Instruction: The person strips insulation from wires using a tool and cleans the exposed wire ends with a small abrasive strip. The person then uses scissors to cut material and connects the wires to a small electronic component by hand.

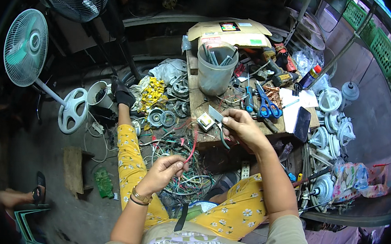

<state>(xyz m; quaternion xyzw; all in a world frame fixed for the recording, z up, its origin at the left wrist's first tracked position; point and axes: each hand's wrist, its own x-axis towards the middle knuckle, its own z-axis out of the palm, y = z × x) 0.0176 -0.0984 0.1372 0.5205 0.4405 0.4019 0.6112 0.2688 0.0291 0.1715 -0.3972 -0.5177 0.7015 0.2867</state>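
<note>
My left hand is closed, pinching a red wire that rises from its fingertips toward the bench edge. My right hand is closed over the front of the wooden bench, gripping a flat grey metal blade; its handle is hidden by the fingers. A dark greenish wire curves down below that hand, and whether the fingers hold it I cannot tell. Beside the blade sits a small white and yellow transformer-like block. Between my legs lies a heap of tangled wires.
The bench carries a cloudy bucket of metal strips, blue-handled scissors, a blue screwdriver, a drill and a black phone. Motor parts and yellow scraps lie left. A standing fan is farther left.
</note>
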